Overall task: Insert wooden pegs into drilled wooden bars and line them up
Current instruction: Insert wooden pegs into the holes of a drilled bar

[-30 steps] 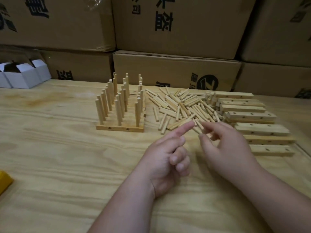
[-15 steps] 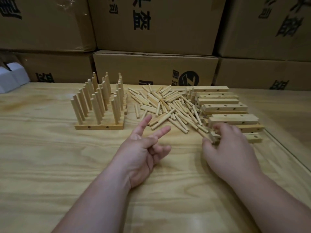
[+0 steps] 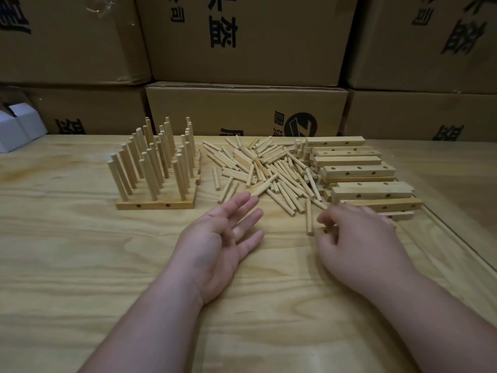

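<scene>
Dim, warm, even light with soft shadows; wide-angle bending at the edges, slight softness throughout.

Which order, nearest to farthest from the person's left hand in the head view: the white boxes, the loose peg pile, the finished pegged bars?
From the left hand:
1. Loose peg pile, just beyond the fingertips, ahead and slightly right.
2. Finished pegged bars, ahead to the left.
3. White boxes, far left edge.

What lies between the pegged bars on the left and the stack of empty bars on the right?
The head view shows a loose pile of pegs on the table, between the pegged bars and the empty bars.
</scene>
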The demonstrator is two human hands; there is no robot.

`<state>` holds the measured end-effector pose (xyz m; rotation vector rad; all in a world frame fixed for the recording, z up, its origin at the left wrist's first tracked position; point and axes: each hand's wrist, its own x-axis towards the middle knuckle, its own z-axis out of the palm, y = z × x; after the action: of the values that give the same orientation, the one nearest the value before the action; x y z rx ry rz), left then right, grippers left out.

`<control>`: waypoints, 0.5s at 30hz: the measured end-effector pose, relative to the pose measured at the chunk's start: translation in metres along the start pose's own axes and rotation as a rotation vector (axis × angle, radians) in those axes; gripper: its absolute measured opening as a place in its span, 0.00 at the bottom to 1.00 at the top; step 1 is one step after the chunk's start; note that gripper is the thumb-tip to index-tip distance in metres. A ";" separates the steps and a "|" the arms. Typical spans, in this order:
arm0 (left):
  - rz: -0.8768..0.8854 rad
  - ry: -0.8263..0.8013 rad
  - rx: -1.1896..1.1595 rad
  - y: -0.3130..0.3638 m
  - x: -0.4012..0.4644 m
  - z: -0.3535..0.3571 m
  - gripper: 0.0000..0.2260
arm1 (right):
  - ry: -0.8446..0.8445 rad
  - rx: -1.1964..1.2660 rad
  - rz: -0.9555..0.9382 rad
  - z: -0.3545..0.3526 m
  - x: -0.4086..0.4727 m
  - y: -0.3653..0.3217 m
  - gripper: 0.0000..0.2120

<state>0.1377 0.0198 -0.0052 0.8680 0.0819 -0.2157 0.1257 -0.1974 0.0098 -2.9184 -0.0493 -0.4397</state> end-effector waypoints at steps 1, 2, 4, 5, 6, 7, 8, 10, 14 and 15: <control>0.008 -0.003 -0.016 0.001 0.000 0.000 0.31 | -0.017 0.001 -0.021 0.000 0.000 0.000 0.14; 0.013 -0.011 -0.033 0.001 -0.001 0.000 0.30 | -0.030 0.013 -0.049 0.001 -0.001 -0.001 0.15; 0.011 -0.015 -0.065 0.003 -0.002 0.000 0.30 | -0.062 0.062 -0.117 0.000 -0.003 -0.005 0.16; 0.006 -0.015 -0.077 0.003 -0.003 0.000 0.30 | -0.081 0.081 -0.159 0.000 -0.004 -0.008 0.17; -0.001 -0.017 -0.085 0.004 -0.003 0.000 0.30 | -0.101 0.099 -0.198 0.000 -0.006 -0.011 0.17; -0.006 -0.018 -0.089 0.004 -0.004 0.001 0.30 | -0.121 0.123 -0.227 0.000 -0.008 -0.016 0.18; -0.010 -0.018 -0.092 0.004 -0.004 0.001 0.30 | -0.138 0.150 -0.247 -0.001 -0.010 -0.020 0.18; -0.015 -0.014 -0.100 0.005 -0.005 0.002 0.29 | -0.137 0.168 -0.260 -0.002 -0.011 -0.024 0.20; -0.020 -0.008 -0.107 0.006 -0.006 0.003 0.30 | -0.100 -0.021 -0.135 -0.018 -0.001 -0.016 0.20; -0.019 -0.004 -0.106 0.006 -0.006 0.002 0.30 | -0.135 -0.092 -0.098 -0.022 0.001 -0.012 0.20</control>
<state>0.1330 0.0226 0.0018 0.7613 0.0965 -0.2286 0.1196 -0.1900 0.0333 -3.0419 -0.1971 -0.2651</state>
